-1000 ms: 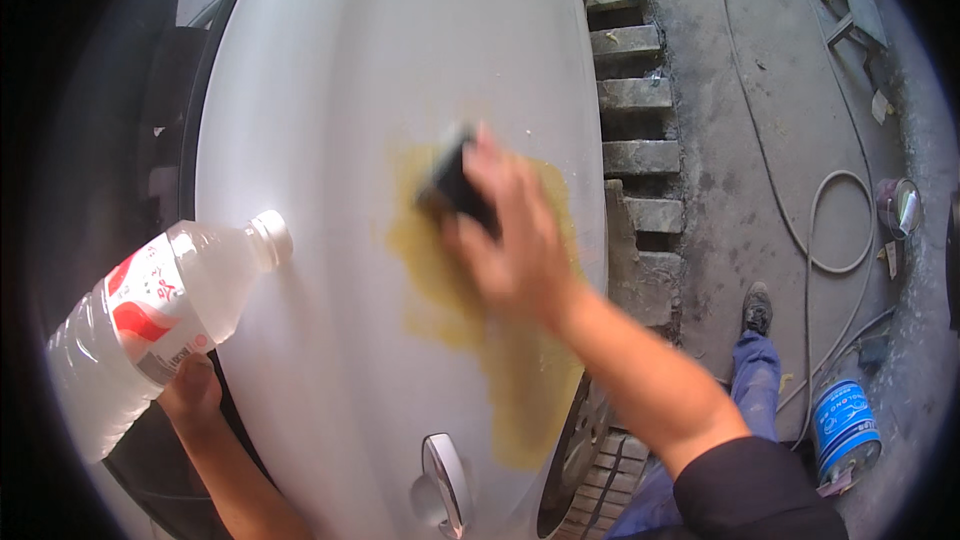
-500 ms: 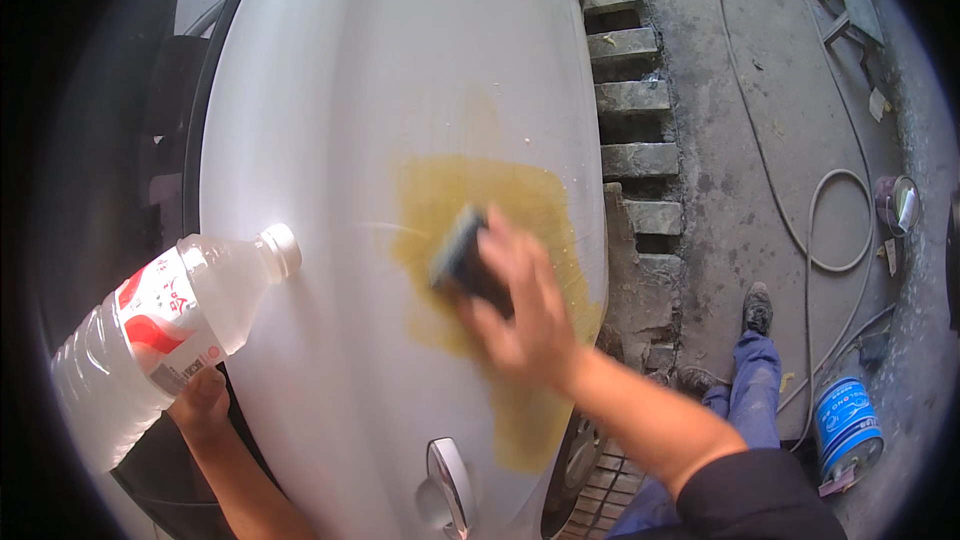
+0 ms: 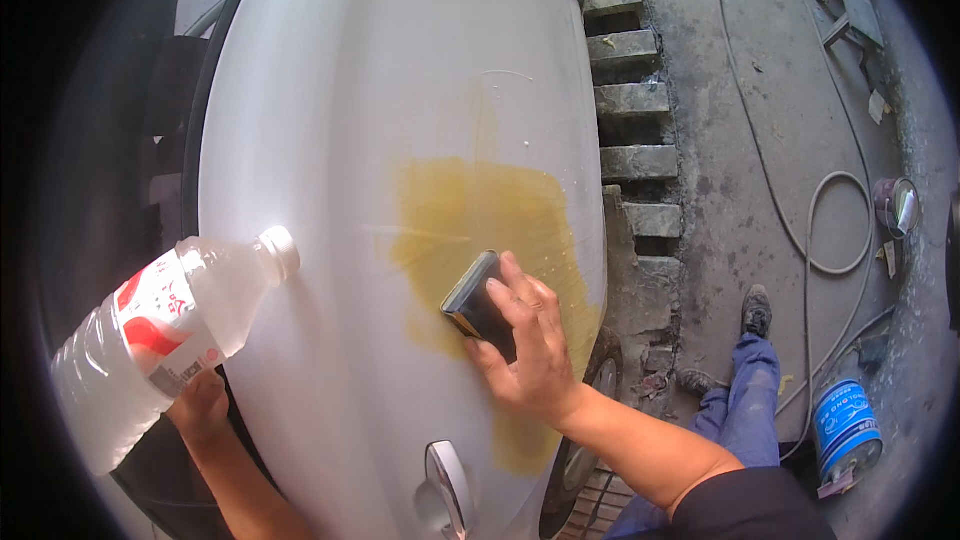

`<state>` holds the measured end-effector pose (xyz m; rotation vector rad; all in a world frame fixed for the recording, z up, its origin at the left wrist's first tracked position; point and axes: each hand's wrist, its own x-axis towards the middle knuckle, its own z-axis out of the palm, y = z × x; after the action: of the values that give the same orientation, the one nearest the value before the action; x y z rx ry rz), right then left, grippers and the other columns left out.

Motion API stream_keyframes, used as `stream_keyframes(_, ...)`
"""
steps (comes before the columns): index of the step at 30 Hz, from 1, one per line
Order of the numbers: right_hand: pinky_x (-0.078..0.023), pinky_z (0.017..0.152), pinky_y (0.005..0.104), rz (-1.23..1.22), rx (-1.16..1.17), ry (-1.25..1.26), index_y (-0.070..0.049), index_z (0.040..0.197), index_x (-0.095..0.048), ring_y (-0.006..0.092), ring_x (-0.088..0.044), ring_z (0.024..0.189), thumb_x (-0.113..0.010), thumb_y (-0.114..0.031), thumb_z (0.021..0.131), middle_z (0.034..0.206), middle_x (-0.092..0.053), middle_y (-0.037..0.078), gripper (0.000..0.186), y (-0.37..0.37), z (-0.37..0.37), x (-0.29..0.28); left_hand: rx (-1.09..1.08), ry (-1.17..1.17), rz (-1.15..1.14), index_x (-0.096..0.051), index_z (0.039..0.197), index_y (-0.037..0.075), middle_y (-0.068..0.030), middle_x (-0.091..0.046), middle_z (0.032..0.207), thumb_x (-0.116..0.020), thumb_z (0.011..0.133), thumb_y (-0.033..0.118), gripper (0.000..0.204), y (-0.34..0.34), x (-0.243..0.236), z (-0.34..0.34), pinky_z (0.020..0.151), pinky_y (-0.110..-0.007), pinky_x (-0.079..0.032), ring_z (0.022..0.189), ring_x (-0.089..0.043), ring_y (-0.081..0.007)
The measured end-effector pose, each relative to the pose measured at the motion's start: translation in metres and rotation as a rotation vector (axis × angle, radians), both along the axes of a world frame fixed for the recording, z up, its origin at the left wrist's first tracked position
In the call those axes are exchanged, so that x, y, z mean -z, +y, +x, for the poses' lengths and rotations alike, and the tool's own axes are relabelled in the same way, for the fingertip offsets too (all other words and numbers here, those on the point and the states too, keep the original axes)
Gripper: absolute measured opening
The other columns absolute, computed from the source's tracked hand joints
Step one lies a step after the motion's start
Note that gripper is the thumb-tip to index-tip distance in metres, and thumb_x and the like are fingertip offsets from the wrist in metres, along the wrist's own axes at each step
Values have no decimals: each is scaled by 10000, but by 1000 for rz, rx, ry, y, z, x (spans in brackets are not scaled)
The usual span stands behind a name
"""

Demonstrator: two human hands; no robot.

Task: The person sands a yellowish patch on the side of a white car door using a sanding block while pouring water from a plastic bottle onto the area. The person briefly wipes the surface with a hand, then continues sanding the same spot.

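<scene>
A dark sanding block (image 3: pixel 482 308) is gripped in my right hand (image 3: pixel 535 340) and rests on the white car door (image 3: pixel 390 30). Beneath and around it lies a smooth yellow-brown patch of filler (image 3: pixel 440 190), with small water drops and a wet streak near it. At the left, my left hand (image 3: pixel 203 402) is wrapped round a large clear plastic bottle (image 3: pixel 215 290) with a red and white label. The bottle is tilted, its white cap toward the door; most of my left fingers are hidden behind it.
A chrome-edged door handle (image 3: pixel 450 485) is near the lower edge. Right of the car run a slatted drain (image 3: pixel 640 160), a grey floor with a looped hose (image 3: pixel 730 60), a blue can (image 3: pixel 848 425), a small bucket (image 3: pixel 897 205) and a step stool (image 3: pixel 852 0). My legs stand beside the car.
My right hand has drawn the sanding block a little down the door, toward me, and its motion blur is gone. My left hand with the bottle has hardly moved.
</scene>
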<state>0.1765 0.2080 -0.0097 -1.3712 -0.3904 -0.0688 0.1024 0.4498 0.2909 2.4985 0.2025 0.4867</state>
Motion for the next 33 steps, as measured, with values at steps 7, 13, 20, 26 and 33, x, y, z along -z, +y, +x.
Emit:
stream_keyframes(7, -353, 1053, 531, -35, 125, 145, -16, 1374, -456, 458, -449, 1231, -652, -116, 883, 1425, -466, 276, 538, 47, 128, -7, -56, -67, -1, -353, 1496, 57, -103, -444, 1484, -841, 757, 323, 924, 4, 3, -1, 1181, -487, -293, 1379, -425, -297)
stream_keyframes(13, -363, 1057, 529, -34, -10, -41, 17, 1427, -412, 468, -488, 1206, -675, -92, 842, 1445, -443, 303, 650, -1, 1, -7, -21, 28, 38, -371, 1486, 52, -106, -462, 1471, -835, 760, 319, 902, -6, 0, 0, 1175, -483, -310, 1375, -432, -298)
stream_keyframes(20, -383, 1029, 500, -57, 132, 12, 6, 1369, -447, 446, -476, 1203, -664, -152, 868, 1401, -485, 288, 568, 50, 141, -7, -35, 11, -9, -362, 1489, 56, -102, -476, 1454, -835, 762, 291, 899, -7, 2, 1, 1173, -476, -317, 1368, -440, -296)
stream_keyframes(26, -392, 1041, 495, 2, -92, -100, -25, 1423, -448, 405, -516, 1249, -708, -127, 782, 1484, -443, 260, 699, -11, -27, -4, -71, 49, -28, -366, 1486, 61, -95, -480, 1446, -857, 735, 271, 922, -6, 2, -3, 1159, -471, -331, 1360, -444, -285)
stream_keyframes(33, -410, 979, 511, -7, 127, -60, 22, 1406, -423, 444, -504, 1133, -678, -115, 825, 1429, -476, 254, 649, 48, 132, -9, -83, 44, -70, -371, 1483, 68, -86, -482, 1440, -887, 698, 246, 956, -7, 0, -1, 1141, -464, -350, 1351, -448, -271)
